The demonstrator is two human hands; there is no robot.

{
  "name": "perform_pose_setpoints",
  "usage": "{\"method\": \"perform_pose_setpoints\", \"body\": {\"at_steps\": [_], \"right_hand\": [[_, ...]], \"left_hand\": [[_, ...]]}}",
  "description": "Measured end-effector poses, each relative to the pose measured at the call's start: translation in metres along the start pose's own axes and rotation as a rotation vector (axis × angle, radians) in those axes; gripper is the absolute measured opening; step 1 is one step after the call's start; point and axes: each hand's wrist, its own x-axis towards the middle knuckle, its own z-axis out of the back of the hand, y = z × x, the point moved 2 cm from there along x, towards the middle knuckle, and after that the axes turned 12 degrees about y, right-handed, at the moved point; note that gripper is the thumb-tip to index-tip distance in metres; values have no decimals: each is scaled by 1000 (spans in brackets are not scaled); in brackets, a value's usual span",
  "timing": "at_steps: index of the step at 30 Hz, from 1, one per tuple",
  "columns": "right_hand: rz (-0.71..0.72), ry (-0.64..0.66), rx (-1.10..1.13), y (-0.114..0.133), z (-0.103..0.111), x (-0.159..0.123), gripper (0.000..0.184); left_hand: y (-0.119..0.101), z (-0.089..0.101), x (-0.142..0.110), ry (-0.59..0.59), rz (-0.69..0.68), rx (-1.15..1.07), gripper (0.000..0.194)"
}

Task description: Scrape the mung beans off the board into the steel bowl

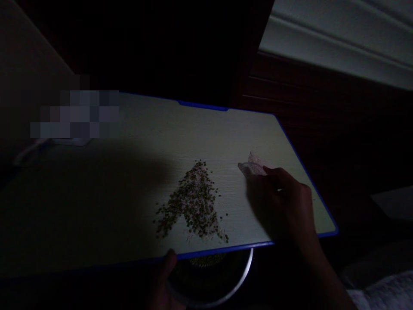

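Note:
A pile of mixed green lentils and pale rice grains lies on a light board with a blue rim. My right hand rests on the board to the right of the pile, fingers pinched against a small heap of pale grains. My left hand is below the board's near edge, gripping the rim of a round metal bowl that holds green grains. Most of that hand is lost in the dark.
The left half of the board lies in deep shadow. A white cable lies at the far left. Dark wooden furniture stands behind the board, with a pale wall above. Light cloth shows at the bottom right.

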Motion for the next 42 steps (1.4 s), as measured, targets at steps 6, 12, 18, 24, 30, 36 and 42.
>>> {"method": "perform_pose_setpoints", "body": {"at_steps": [6,12,18,24,30,36,42], "right_hand": [[39,-109,72,-8,9,-21,31],[190,115,175,-3,-7,-50,20],[267,215,187,-7,-5,-53,22],[288,218,185,-8,-3,-61,23],[278,231,179,-11,-1,-66,28],[312,221,199,-7,-2,-64,30],[308,250,206,-6,-2,-64,30]], "left_hand": [[1,5,-1,95,35,-49,31],[-1,11,-4,41,16,-43,29],[0,26,-14,-168,-12,10,31],[3,26,-15,-306,-41,86,20],[2,30,-17,-376,-64,114,21],[1,31,-18,-346,-43,109,21],[3,16,-9,-231,-92,134,17]]}}
